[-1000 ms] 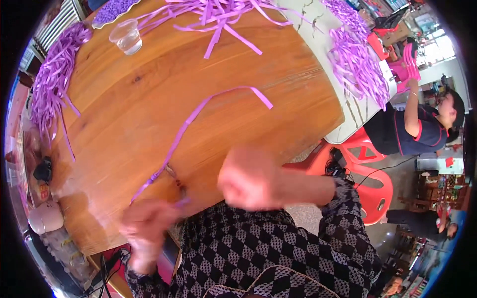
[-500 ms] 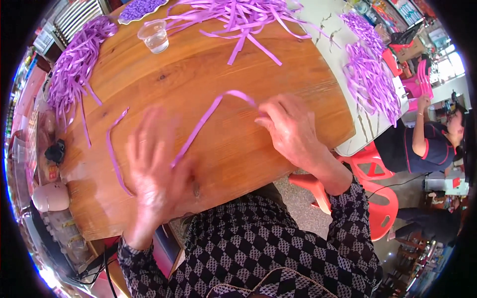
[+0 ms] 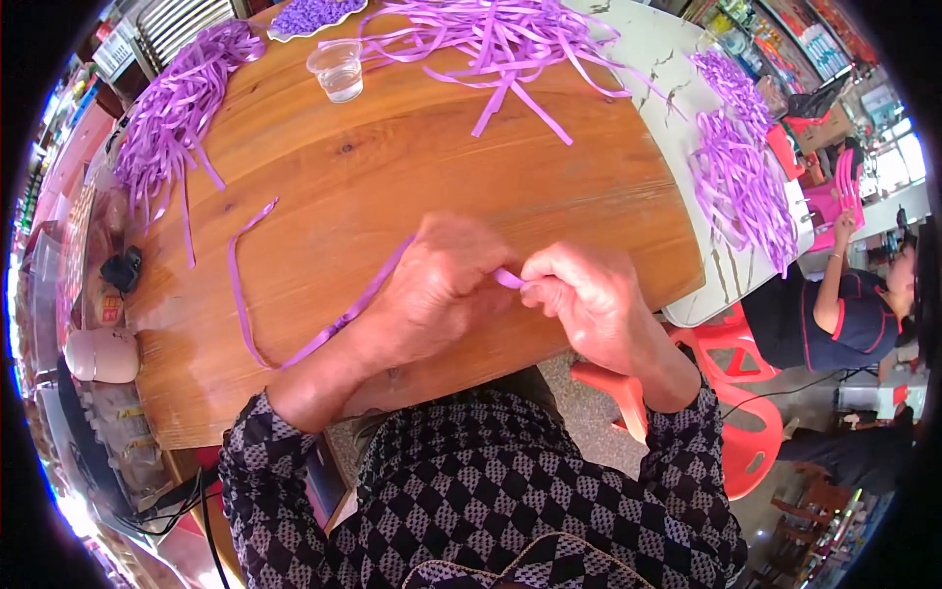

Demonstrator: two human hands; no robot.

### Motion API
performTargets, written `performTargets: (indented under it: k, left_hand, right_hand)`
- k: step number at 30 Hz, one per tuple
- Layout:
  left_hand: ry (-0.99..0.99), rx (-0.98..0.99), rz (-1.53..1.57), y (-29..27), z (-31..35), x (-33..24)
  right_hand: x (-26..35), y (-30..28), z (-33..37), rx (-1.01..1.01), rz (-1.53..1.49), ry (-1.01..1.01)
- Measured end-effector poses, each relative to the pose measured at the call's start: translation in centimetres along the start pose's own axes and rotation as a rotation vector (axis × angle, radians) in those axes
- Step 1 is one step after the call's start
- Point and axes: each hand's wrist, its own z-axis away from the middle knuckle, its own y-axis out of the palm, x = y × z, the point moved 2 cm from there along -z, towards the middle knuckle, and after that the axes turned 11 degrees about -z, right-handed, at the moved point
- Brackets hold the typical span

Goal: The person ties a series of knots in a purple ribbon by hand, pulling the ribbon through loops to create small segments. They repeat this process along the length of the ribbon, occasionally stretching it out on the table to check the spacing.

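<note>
1. The purple ribbon (image 3: 378, 278) lies around the centre and centre-left of the frame: a short piece spans the gap between the hands, and a longer part runs down to the left past the left forearm. It seems to continue into the curve at centre-left, which bends upward to a pointed tip. A small knot or fold shows on the sloping stretch.
2. The left hand (image 3: 446, 280), at frame centre, has its fingers curled in around the ribbon; its fingertips are hidden.
3. The right hand (image 3: 589, 299), just right of centre, pinches the ribbon between thumb and forefinger, near the left hand.
4. Under both hands is the brown wooden surface (image 3: 294, 147).
5. At top centre, a loose bundle of purple ribbons (image 3: 500, 44) spreads over its far side, with a clear plastic cup (image 3: 340, 74) just left of it.
6. A scalloped white dish (image 3: 278, 37) of small purple pieces (image 3: 312, 14) sits at the top edge.
7. Another ribbon bundle (image 3: 182, 113) hangs at upper left; more purple strands (image 3: 741, 187) lie at upper right on a white surface (image 3: 643, 59).
8. At right, a person in dark clothing (image 3: 854, 314) appears beyond a red chair (image 3: 760, 412).
</note>
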Motion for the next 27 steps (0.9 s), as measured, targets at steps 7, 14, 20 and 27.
performTargets:
  k: [7,14,20,27]
  left_hand:
    - [-1.046,0.056,1.049,-4.0,3.7,-2.3]
    - [-0.96,-0.368,1.423,-3.6,4.7,-2.6]
    - [-0.9,-0.139,1.019,-1.7,6.0,-3.1]
    - [-1.05,0.044,1.08,-2.4,5.5,-3.9]
  right_hand:
    - [-2.2,-0.9,-0.1,-0.059,0.054,-0.062]
    - [-2.0,3.3,0.8,0.047,0.354,-0.399]
    - [1.6,4.6,-0.3,0.124,0.382,-0.579]
    - [0.2,5.3,-1.3,-0.126,0.119,-0.493]
